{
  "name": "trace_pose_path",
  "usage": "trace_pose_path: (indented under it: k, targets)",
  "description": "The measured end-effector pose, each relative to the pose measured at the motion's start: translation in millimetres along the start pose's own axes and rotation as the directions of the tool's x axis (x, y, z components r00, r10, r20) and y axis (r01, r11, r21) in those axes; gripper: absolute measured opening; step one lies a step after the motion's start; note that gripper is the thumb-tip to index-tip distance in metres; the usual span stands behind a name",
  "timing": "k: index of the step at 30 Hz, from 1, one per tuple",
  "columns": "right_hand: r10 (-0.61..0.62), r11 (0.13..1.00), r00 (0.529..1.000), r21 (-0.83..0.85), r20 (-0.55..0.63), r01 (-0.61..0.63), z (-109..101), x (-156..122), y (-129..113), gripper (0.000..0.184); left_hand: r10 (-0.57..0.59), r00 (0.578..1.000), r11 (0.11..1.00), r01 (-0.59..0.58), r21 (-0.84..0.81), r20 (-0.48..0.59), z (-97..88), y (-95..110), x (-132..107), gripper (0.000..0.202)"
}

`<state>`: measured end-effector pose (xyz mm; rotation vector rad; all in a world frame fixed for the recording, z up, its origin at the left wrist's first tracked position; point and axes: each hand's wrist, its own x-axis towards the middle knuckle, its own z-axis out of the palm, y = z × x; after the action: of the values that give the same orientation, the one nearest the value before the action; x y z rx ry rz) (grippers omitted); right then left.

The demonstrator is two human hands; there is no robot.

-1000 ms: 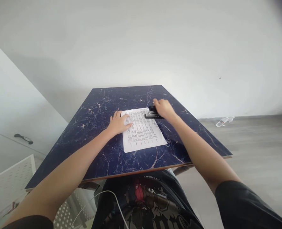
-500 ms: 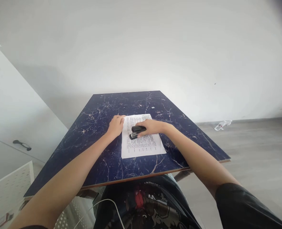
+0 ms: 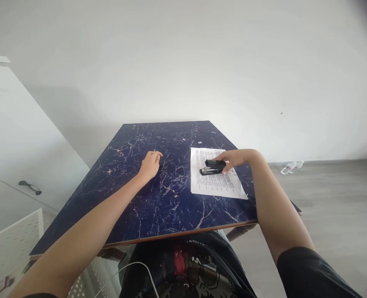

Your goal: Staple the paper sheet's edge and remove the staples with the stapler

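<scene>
A printed white paper sheet [image 3: 216,182] lies on the right part of a dark blue marbled table [image 3: 158,198]. A black stapler [image 3: 213,167] rests on the sheet's upper half. My right hand [image 3: 236,158] is curled over the stapler's right end, fingers around it. My left hand [image 3: 150,164] lies on the bare tabletop to the left of the sheet, fingers loosely bent, holding nothing.
A white cabinet [image 3: 12,140] with a dark handle [image 3: 30,187] stands to the left. A perforated white panel [image 3: 12,236] sits low at the left. A crumpled plastic bottle [image 3: 290,167] lies on the grey floor by the wall. A white cable [image 3: 134,269] crosses my lap.
My right hand has slid the sheet and the stapler on it to the right side of the table. My left hand has come off the sheet and stays on the bare tabletop.
</scene>
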<state>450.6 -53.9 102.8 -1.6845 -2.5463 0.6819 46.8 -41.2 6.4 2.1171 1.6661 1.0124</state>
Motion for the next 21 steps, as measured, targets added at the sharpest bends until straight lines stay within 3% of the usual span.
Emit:
trace_pose_path:
  k: [2, 5, 7, 11, 16, 21]
  targets:
    - [-0.083, 0.994, 0.997, 0.069, 0.006, 0.082, -2.9, 11.9, 14.5, 0.046, -0.004, 1.0, 1.0, 0.004, -0.008, -0.009, -0.5, 0.2, 0.0, 0.035]
    - [-0.022, 0.995, 0.961, 0.087, -0.274, 0.048, 4.0, 41.7, 31.6, 0.049, -0.015, 1.0, 1.0, 0.015, -0.008, -0.023, -1.2, -0.3, 0.2, 0.033]
    - [-0.028, 0.999, 0.938, 0.034, -0.345, 0.042, 15.5, 63.9, 38.7, 0.059, -0.024, 0.999, 1.0, 0.024, 0.001, -0.027, -1.7, -1.7, 0.5, 0.031]
    - [-0.127, 0.99, 0.969, -0.084, -0.21, 0.111, 39.9, 97.8, 47.3, 0.083, -0.038, 0.999, 0.999, 0.038, 0.016, -0.029, -1.7, -7.2, 1.9, 0.032]
    - [-0.162, 0.974, 0.976, -0.184, -0.145, 0.134, 53.4, 122.0, 50.3, 0.087, -0.042, 0.996, 0.999, 0.04, -0.026, -0.081, -1.6, -13.0, 7.4, 0.031]
    - [-0.148, 0.97, 0.977, -0.214, -0.154, 0.113, 66.7, 146.5, 13.2, 0.092, -0.022, 0.978, 0.996, 0.004, -0.09, -0.205, -16.7, -23.9, 22.6, 0.029]
